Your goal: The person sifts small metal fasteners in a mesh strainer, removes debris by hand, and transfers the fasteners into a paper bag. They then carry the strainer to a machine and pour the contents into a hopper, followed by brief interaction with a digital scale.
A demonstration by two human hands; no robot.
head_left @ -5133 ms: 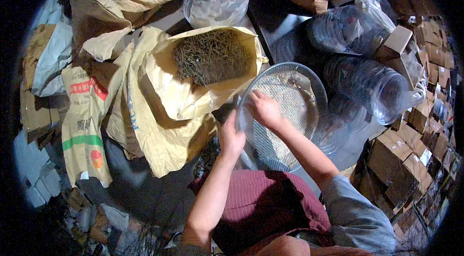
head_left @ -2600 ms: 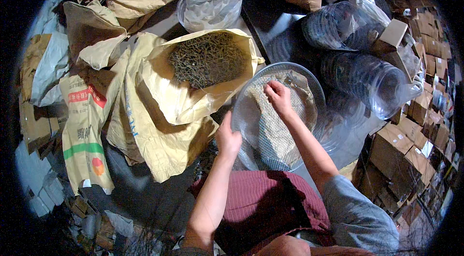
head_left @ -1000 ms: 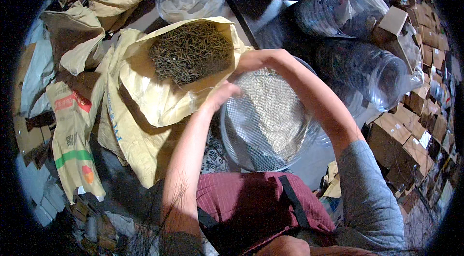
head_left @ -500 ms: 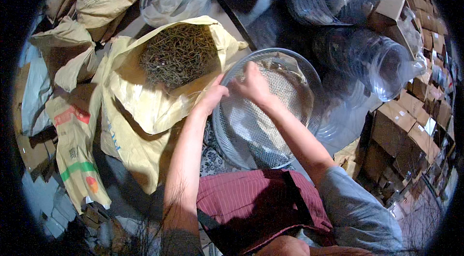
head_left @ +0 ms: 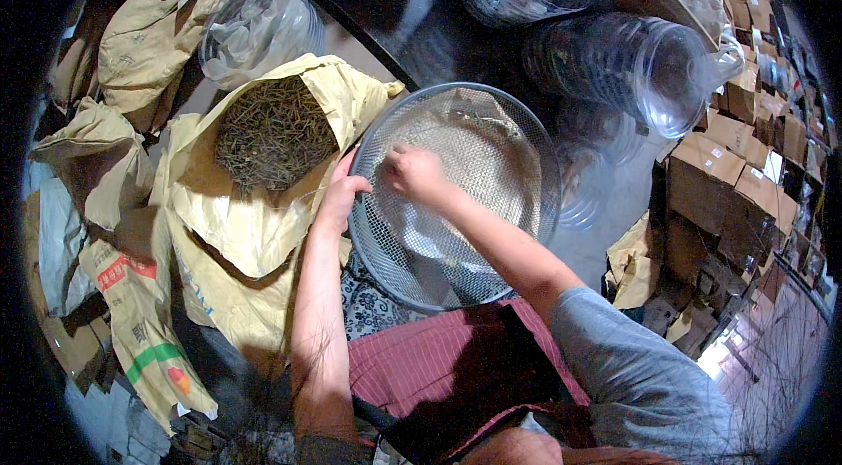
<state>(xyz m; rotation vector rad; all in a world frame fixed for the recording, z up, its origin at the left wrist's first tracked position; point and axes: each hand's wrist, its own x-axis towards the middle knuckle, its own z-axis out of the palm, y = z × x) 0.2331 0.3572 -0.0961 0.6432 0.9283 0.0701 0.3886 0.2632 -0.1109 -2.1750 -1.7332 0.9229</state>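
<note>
A round metal mesh sieve [head_left: 412, 263] rests tilted above my lap, next to a maroon striped apron [head_left: 438, 351]. My left hand [head_left: 337, 195] is closed on its left rim, thumb on the near side and fingers mostly hidden behind. Over the left part of the mesh, my right hand [head_left: 416, 172] is closed with its fingers curled down; whatever they hold is too hidden to make out. Woven pale cloth or sacking [head_left: 491, 149] shows through or in the sieve. Left of it stands an opened yellow sack [head_left: 237, 246] with short brown-green dried stalks [head_left: 272, 132] inside.
Stacked clear plastic tubs [head_left: 614, 70] lie on their sides at the far right. Another clear tub [head_left: 263, 35] with plastic film stands behind the sack. Paper sacks [head_left: 162, 26] sit at left, cardboard boxes [head_left: 710, 167] at right.
The view has shifted, so the sieve sits further left. My right hand has moved down and left over the mesh, fingers curled lower. My left hand stays on the rim.
</note>
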